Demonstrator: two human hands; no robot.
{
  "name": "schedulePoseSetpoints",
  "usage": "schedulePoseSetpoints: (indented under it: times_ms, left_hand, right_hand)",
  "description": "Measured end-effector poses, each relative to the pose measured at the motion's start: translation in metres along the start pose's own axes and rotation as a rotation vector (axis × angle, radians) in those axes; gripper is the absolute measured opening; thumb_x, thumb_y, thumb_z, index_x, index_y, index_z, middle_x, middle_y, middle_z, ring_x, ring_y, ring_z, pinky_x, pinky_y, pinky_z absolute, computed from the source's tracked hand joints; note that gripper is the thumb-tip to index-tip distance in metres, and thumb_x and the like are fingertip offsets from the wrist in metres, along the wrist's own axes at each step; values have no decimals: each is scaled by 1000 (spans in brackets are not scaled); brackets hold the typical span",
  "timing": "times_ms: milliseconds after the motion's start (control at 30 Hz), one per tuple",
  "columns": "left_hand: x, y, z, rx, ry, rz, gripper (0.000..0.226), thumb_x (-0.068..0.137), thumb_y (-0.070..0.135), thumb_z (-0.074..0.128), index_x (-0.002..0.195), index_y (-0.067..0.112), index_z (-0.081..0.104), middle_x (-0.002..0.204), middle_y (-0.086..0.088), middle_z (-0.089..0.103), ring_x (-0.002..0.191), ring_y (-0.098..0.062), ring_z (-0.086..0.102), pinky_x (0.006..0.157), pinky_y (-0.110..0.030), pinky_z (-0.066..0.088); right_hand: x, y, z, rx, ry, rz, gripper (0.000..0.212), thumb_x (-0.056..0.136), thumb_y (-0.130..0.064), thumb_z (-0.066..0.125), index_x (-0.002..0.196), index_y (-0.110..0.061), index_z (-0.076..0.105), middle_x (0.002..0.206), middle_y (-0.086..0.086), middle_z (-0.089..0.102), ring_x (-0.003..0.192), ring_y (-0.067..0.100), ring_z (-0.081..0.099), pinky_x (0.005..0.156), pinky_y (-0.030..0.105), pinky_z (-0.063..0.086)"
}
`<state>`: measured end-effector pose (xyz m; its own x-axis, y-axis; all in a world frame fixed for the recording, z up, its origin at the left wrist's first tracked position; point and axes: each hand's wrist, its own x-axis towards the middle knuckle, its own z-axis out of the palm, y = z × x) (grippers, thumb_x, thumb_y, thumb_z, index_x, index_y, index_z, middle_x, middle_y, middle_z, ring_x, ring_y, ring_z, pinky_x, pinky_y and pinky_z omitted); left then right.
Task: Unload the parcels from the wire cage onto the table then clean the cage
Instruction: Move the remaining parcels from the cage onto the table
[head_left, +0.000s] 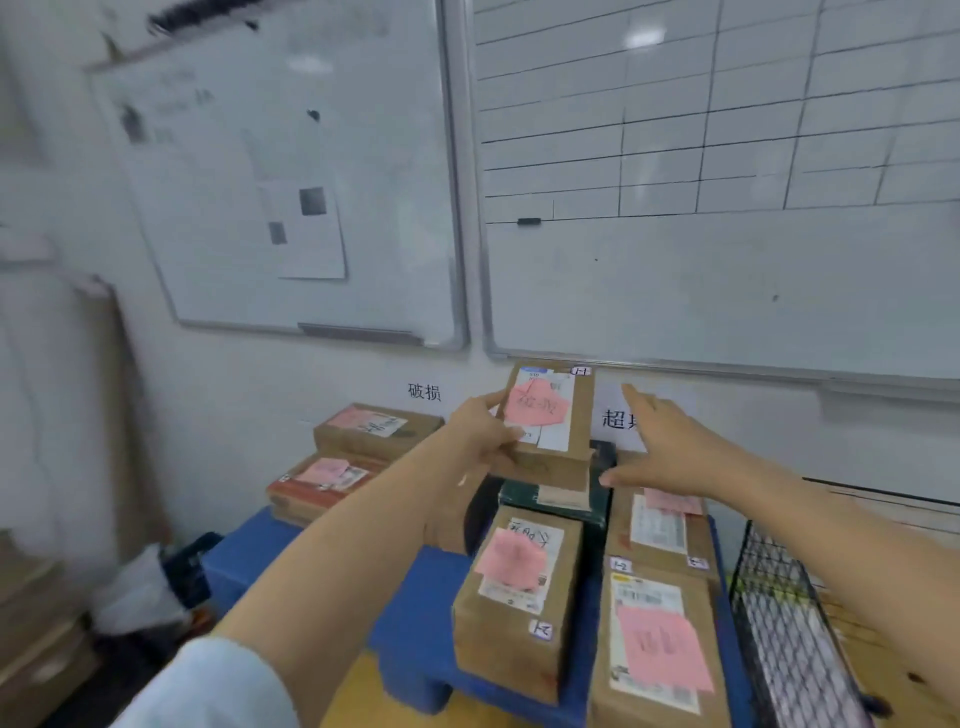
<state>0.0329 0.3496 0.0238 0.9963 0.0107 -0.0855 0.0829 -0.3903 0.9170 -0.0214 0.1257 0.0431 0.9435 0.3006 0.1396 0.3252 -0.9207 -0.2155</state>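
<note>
Blue table (426, 613) holds the parcels, L to R. Far left is a stack of 2: brown cardboard box w/ pink note (374, 428) on top of a red-and-brown box (317, 486), also pink-noted. At centre is a dark green flat box (550, 500), and just near of it a tall brown parcel (514, 587) w/ pink note over a handwritten white label. The right column has 2 brown boxes touching end to end: the far right parcel (660, 530) and the near right parcel (654, 649) w/ a big pink note on its label.

Black wire cage (779, 623) stands just right of the table at the right edge of view. Only its mesh side shows; contents can't tell.

Left hand (478, 426) is raised over the green box and grips the held parcel (550, 415), a brown cardboard box w/ pink note on a white label. The box is tilted, top face toward cam. Thumb lies on the top face at the left edge, and the fingers curl round the near-left corner. Can't tell if the box's near edge touches the green box.

Right hand (670, 447) is spread wide, fingers straight, holding nothing. It is just right of the held parcel. Thumb tip is beside the box's near-right corner; contact can't tell.

2 whiteboards are on the far wall: plain left whiteboard (291, 156) and gridded right whiteboard (727, 260).
</note>
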Motion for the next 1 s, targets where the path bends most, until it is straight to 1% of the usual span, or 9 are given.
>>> schedulePoseSetpoints:
  times_ms: [167, 233, 267, 367, 467, 600, 733, 867, 1000]
  left_hand:
    - [22, -36, -62, -43, 39, -65, 68, 85, -1, 64, 143, 28, 41, 119, -7, 65, 94, -25, 69, 84, -41, 57]
    - [27, -45, -84, -69, 48, -78, 65, 88, -3, 61, 142, 27, 42, 124, -5, 61, 88, -22, 67, 74, -32, 59]
    - [29, -51, -96, -49, 73, -87, 63, 88, -1, 61, 141, 29, 42, 126, -4, 60, 91, -20, 66, 74, -27, 58]
    - [41, -71, -133, -35, 130, -120, 64, 85, 2, 66, 139, 30, 45, 127, -6, 59, 108, -24, 62, 95, -38, 51]
    - [64, -95, -171, -48, 160, -154, 69, 80, 3, 71, 138, 31, 47, 125, -5, 60, 106, -29, 63, 92, -44, 52]
    - [94, -116, -220, -98, 143, -163, 66, 81, -3, 67, 137, 27, 49, 127, -9, 60, 106, -34, 63, 90, -47, 53]
    - [131, -140, -266, -81, 143, -177, 64, 84, -6, 63, 139, 22, 47, 122, -13, 63, 103, -33, 65, 90, -46, 53]
    - [171, -167, -306, -2, 103, -183, 65, 84, -4, 63, 141, 22, 44, 124, -13, 62, 105, -31, 64, 89, -45, 54]
    - [209, -190, -329, 47, 40, -195, 65, 85, -2, 62, 142, 23, 43, 125, -12, 62, 107, -29, 63, 90, -43, 53]
  right_hand:
    - [39, -50, 30, 38, -57, 7, 118, 78, -55, 71, 153, -7, -6, 159, 10, 15, 144, 23, 20, 114, 32, 24]
    - [60, -68, 37, 51, -69, -2, 117, 77, -55, 72, 153, -7, -4, 158, 11, 19, 143, 25, 23, 113, 34, 27]
    - [70, -78, 40, 61, -72, -16, 116, 77, -54, 72, 153, -8, -2, 157, 12, 22, 141, 26, 25, 112, 35, 29]
    - [96, -111, 55, 91, -80, -58, 113, 79, -53, 70, 153, -6, -2, 157, 13, 20, 142, 27, 24, 112, 36, 29]
    - [124, -143, 76, 122, -97, -66, 105, 83, -48, 68, 152, -6, 1, 156, 13, 22, 140, 27, 28, 111, 37, 31]
    - [169, -184, 104, 130, -101, -55, 109, 80, -48, 72, 153, -6, 3, 156, 12, 24, 140, 27, 28, 112, 36, 30]
    - [222, -230, 144, 177, -76, -44, 99, 80, -43, 73, 151, -10, 14, 150, 11, 34, 134, 26, 36, 107, 39, 37]
    - [272, -275, 181, 156, -37, -26, 102, 80, -43, 73, 153, -12, 9, 156, 9, 26, 138, 26, 33, 111, 43, 35]
    - [313, -303, 205, 176, -43, 38, 93, 84, -39, 68, 153, -10, 12, 154, 10, 28, 138, 25, 34, 110, 41, 36]
